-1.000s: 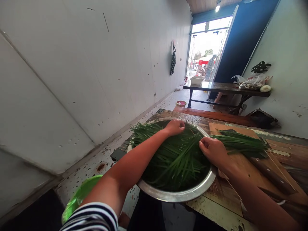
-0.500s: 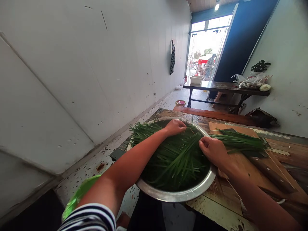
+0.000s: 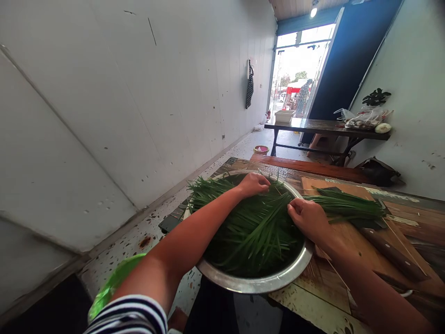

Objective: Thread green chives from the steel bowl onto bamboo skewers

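A wide metal basin [image 3: 255,284] holds many long garlic chives [image 3: 257,232], which look to be lying in dark water. My left hand [image 3: 255,184] is over the far side of the basin, fingertips pinched together; what they hold is too small to make out. At the right rim, my right hand [image 3: 308,215] has its thumb and fingers closed on the ends of some chives that fan across the basin. Just beyond that hand, a bunch of chives [image 3: 351,206] lies on a wooden cutting board [image 3: 342,236].
A knife [image 3: 392,253] rests on the board, its handle toward the right. A green bag-lined bin [image 3: 116,283] stands on the floor at lower left. Behind the patterned table [image 3: 320,297] are a bench [image 3: 306,168] and a dark table with a white tub [image 3: 284,116].
Both hands stay almost where they were, with the fingers still pinched. The view has shifted very slightly.
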Demonstrator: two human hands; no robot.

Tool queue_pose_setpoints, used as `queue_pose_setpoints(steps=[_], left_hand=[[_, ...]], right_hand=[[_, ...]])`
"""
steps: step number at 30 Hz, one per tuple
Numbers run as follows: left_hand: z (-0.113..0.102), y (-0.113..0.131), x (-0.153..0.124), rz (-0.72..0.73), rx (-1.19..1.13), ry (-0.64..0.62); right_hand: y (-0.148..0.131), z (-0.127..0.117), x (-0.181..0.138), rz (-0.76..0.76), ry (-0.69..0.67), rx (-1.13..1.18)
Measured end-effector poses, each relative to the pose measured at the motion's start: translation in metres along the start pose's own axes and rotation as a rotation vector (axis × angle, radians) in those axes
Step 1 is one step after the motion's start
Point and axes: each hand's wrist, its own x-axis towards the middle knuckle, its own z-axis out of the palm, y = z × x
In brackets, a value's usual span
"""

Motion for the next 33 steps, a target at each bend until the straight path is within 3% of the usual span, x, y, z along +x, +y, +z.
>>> queue_pose_setpoints(steps=[33], left_hand=[[-0.0012,0.006,-0.0047,0.012,-0.018,-0.003]], right_hand=[[0.0001,0.0,0.0007,-0.009,0.013,-0.004]])
